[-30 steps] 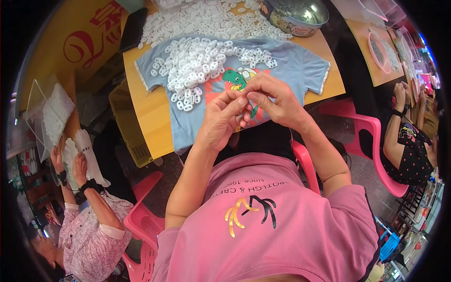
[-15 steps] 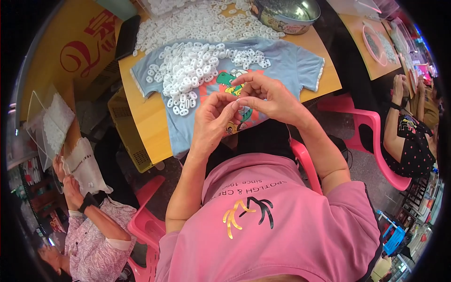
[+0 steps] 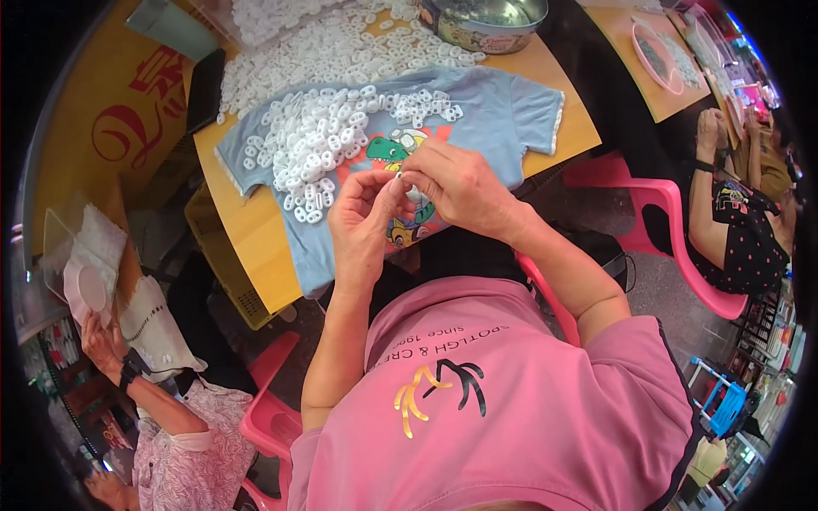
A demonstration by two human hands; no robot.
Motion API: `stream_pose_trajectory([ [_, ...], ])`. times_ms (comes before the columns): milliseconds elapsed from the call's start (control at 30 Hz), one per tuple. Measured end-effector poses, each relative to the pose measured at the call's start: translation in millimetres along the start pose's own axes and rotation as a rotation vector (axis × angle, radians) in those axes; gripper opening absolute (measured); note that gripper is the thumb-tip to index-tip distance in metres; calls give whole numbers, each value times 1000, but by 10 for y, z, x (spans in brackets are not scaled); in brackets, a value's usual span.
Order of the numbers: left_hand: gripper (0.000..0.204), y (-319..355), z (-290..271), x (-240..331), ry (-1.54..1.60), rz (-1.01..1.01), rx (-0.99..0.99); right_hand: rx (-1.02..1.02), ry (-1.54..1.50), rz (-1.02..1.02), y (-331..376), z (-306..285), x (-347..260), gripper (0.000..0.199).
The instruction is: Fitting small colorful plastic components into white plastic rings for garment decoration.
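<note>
My left hand [image 3: 365,217] and my right hand [image 3: 464,186] meet over the blue T-shirt [image 3: 503,128], their fingertips together. Thumb and fingers of the left are pinched on a small white plastic piece [image 3: 399,175], mostly hidden by the fingers. The right hand's thumb and index finger close on the same spot. Just beyond the left hand, a heap of white oval two-hole plastic pieces [image 3: 311,136] lies on the shirt. A green cartoon dinosaur print [image 3: 388,149] shows beside my fingers.
Many more white pieces [image 3: 341,55] cover the far side of the yellow table [image 3: 247,247]. A round metal tin [image 3: 490,25] stands at the back right. At left, a co-worker's hand [image 3: 102,345] holds a pale round dish [image 3: 85,289]. A pink chair [image 3: 673,213] stands at right.
My right thumb and fingers have closed in on the small piece at the left fingertips. The whole view has shifted slightly. The co-worker at left now holds up a round dish.
</note>
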State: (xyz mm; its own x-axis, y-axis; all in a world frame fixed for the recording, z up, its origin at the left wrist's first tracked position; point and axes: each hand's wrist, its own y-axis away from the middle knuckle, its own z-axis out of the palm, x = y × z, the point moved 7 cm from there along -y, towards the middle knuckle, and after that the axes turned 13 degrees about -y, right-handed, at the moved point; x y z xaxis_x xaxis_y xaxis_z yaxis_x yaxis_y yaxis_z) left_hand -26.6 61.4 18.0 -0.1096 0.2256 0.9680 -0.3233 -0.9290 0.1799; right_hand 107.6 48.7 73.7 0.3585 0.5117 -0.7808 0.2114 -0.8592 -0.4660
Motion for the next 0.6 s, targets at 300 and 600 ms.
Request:
stream_pose_trajectory([
  [300, 13, 13, -51, -20, -179, 80, 50, 186, 244, 160, 50, -803, 501, 11],
  [600, 12, 19, -118, -105, -211, 81, 71, 256, 556, 209, 28, -1288, 843, 12],
])
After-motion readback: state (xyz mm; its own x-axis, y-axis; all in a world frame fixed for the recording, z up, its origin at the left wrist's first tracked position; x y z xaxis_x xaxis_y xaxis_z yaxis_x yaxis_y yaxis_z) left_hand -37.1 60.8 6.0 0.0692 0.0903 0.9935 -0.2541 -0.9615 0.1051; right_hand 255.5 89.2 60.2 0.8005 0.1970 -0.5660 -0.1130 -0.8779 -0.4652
